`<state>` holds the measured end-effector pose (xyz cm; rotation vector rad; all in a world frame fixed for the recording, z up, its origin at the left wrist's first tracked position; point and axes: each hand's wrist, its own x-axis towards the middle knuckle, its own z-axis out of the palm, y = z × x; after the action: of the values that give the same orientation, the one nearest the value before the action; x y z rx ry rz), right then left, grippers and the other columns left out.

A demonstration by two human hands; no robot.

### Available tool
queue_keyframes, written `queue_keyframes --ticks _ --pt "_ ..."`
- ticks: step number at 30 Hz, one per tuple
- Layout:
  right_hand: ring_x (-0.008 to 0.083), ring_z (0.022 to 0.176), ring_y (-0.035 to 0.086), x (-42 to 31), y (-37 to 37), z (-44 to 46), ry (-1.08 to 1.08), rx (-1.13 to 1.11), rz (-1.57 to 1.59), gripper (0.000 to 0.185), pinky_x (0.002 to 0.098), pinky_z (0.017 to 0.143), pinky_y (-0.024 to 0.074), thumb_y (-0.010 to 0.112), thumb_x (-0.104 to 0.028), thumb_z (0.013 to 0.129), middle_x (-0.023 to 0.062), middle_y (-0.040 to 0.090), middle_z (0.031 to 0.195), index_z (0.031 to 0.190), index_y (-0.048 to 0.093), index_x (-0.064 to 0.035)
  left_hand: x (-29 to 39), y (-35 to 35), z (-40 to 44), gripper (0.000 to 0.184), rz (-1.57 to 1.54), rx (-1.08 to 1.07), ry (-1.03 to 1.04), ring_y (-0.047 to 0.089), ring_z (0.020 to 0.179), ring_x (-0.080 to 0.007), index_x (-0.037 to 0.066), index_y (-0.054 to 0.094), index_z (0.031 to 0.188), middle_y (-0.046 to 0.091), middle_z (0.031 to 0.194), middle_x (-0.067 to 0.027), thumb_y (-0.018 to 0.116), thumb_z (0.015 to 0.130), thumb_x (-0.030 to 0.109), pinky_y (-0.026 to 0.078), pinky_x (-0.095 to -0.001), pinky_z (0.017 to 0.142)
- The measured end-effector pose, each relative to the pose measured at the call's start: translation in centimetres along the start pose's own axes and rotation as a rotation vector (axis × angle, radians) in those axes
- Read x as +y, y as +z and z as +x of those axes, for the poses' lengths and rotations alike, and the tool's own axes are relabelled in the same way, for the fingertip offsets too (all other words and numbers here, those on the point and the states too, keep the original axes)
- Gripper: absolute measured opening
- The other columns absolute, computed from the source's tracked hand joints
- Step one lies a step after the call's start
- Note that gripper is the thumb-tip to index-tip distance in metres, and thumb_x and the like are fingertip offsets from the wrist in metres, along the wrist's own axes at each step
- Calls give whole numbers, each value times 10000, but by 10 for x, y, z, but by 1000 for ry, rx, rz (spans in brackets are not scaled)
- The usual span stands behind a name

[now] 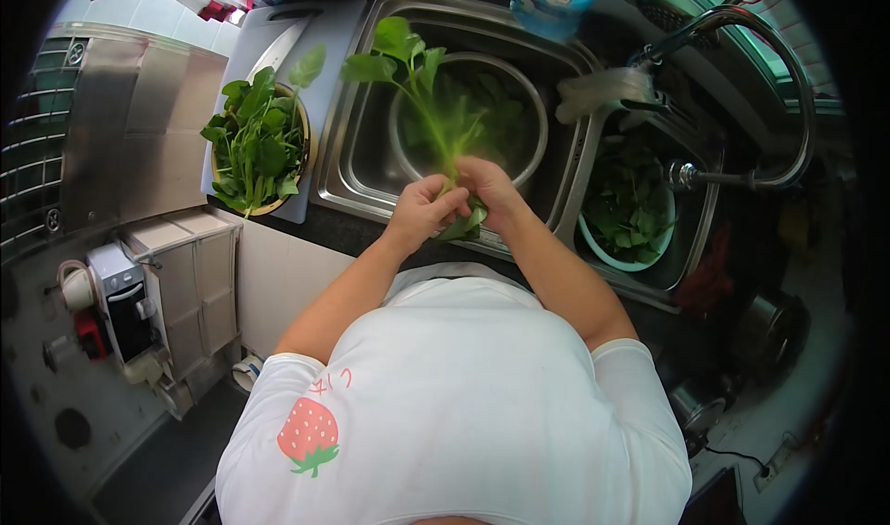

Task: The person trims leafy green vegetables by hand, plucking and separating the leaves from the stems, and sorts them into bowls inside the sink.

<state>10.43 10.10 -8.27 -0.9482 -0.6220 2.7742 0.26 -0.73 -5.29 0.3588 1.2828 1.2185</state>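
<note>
Over the near edge of the left sink basin, my left hand and my right hand are close together, both closed on a bunch of leafy greens. Its stems rise away from me over the basin, and some leaves hang below my hands. The middle of the bunch is blurred. Beneath it in the sink stands a round metal bowl with dim greens inside. To the left, a bowl heaped with leafy greens rests on a cutting board.
A knife lies at the back of the board. The right basin holds a pale bowl of greens under a curved faucet. A clear plastic container with a label stands behind the sink. A whitish object sits on the divider.
</note>
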Motion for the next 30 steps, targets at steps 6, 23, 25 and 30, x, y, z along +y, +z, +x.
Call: queue_keyframes --ticks 6,23,25,30 --pt "60 497 350 1 -1 -4 -57 101 -175 139 220 466 275 563 -193 831 -48 424 565 790 587 -62 2 -11 14 204 8 324 142 401 441 -34 84 522 813 569 655 12 665 821 231 265 -155 381" --pt "177 620 585 -57 15 -41 -1361 594 -1849 129 302 502 468 653 -118 726 3 594 661 854 636 -105 29 9 22 138 262 335 336 462 625 -31 6 632 832 559 691 36 711 764 96 357 -175 587" --pt "176 616 584 -57 12 -38 -1302 589 -1948 119 299 508 469 652 -109 713 3 587 653 829 627 -104 29 13 19 131 285 341 337 443 605 -27 9 634 818 545 674 42 711 764 100 341 -175 563" --pt "146 531 503 -56 4 -22 -1168 490 -1223 40 276 482 433 617 -78 732 10 505 576 739 581 -93 27 11 16 133 225 349 335 454 585 -18 -2 637 835 556 663 42 700 775 99 344 -161 538"
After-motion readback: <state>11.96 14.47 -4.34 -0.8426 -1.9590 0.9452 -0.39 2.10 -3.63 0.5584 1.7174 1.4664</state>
